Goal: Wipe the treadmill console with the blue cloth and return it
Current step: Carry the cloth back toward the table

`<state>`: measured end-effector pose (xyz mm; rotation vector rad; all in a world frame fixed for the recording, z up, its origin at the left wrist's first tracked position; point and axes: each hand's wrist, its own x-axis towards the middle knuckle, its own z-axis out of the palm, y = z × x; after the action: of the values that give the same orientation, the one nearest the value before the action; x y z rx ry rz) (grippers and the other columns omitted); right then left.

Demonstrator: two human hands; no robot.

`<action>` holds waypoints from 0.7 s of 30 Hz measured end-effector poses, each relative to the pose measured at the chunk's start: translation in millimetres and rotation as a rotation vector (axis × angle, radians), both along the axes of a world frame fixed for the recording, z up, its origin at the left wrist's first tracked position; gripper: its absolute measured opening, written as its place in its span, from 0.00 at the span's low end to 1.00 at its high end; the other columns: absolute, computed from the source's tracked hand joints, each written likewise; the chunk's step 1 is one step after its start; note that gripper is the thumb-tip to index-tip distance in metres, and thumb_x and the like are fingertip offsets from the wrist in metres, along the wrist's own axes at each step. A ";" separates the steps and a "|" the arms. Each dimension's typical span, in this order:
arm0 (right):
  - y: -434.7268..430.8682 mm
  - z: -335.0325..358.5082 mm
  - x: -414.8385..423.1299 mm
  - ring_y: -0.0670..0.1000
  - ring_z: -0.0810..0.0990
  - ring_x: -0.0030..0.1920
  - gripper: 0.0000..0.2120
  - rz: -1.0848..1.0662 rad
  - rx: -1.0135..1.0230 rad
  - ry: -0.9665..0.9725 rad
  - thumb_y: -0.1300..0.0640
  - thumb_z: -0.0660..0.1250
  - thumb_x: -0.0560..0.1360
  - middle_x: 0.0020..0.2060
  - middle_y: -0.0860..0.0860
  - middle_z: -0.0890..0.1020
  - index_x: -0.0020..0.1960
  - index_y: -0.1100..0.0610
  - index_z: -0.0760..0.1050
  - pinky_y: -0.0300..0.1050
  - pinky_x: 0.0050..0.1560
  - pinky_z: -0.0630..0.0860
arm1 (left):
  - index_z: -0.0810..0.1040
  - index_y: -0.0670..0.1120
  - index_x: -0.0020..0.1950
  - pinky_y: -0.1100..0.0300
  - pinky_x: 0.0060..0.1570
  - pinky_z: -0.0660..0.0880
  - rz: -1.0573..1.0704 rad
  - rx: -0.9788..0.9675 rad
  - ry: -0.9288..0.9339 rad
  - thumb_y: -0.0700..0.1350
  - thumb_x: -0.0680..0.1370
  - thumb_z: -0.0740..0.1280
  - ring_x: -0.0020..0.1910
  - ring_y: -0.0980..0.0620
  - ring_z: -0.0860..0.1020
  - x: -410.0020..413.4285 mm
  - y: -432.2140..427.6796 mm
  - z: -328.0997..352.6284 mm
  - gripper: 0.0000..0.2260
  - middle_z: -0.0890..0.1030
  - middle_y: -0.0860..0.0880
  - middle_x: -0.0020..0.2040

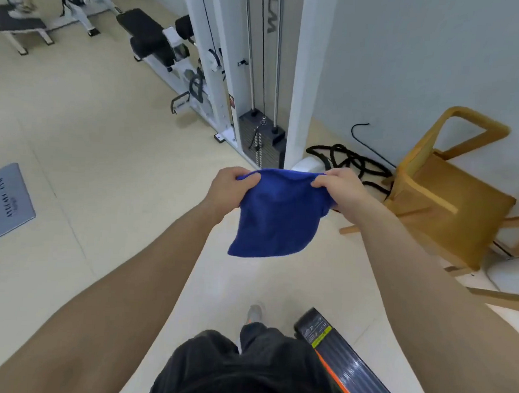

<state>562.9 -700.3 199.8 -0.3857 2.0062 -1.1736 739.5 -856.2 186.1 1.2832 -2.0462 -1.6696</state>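
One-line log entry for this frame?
left hand: gripping blue cloth | right hand: gripping cloth | cloth: spread, hanging in air | console: not in view

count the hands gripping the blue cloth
2. The left hand has a grip on the upper left corner of the blue cloth; the right hand grips its upper right corner. The cloth hangs between them.

Blue cloth (276, 215): soft terry-like fabric, matt, slightly fuzzy nap. Floor (98, 146): smooth pale tiles, faint sheen; cable machine (229, 59): white painted metal frame, bare polished steel guide rods, black padded seat with a matt vinyl look. Chair (444, 200): smooth light wood, satin finish; treadmill edge (343, 360): glossy ribbed dark plastic with orange trim.
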 end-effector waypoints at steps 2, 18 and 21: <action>-15.3 -26.6 -30.9 0.54 0.73 0.35 0.10 -0.012 -0.003 -0.071 0.62 0.71 0.73 0.33 0.55 0.75 0.35 0.60 0.73 0.46 0.39 0.74 | 0.79 0.36 0.45 0.60 0.33 0.70 -0.051 0.056 0.018 0.49 0.78 0.69 0.34 0.49 0.71 -51.5 -21.4 -22.4 0.14 0.75 0.47 0.36; 10.6 -25.6 -213.7 0.51 0.84 0.49 0.08 -0.836 -0.298 -0.389 0.58 0.71 0.77 0.46 0.54 0.87 0.55 0.58 0.81 0.46 0.52 0.78 | 0.83 0.44 0.58 0.53 0.50 0.76 -0.984 0.369 0.116 0.34 0.79 0.65 0.48 0.47 0.79 -384.0 -13.2 -35.6 0.11 0.82 0.41 0.49; 33.1 -14.0 -231.6 0.52 0.85 0.47 0.07 -1.017 -0.401 -0.369 0.58 0.71 0.77 0.43 0.54 0.87 0.54 0.59 0.81 0.46 0.52 0.80 | 0.84 0.42 0.57 0.55 0.46 0.77 -0.975 0.374 0.181 0.33 0.77 0.70 0.44 0.49 0.81 -424.7 20.8 -18.8 0.10 0.85 0.44 0.45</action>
<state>331.3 -667.2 185.8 0.7207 1.6092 -2.0741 314.8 -835.4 167.3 0.0793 -2.4831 -2.5058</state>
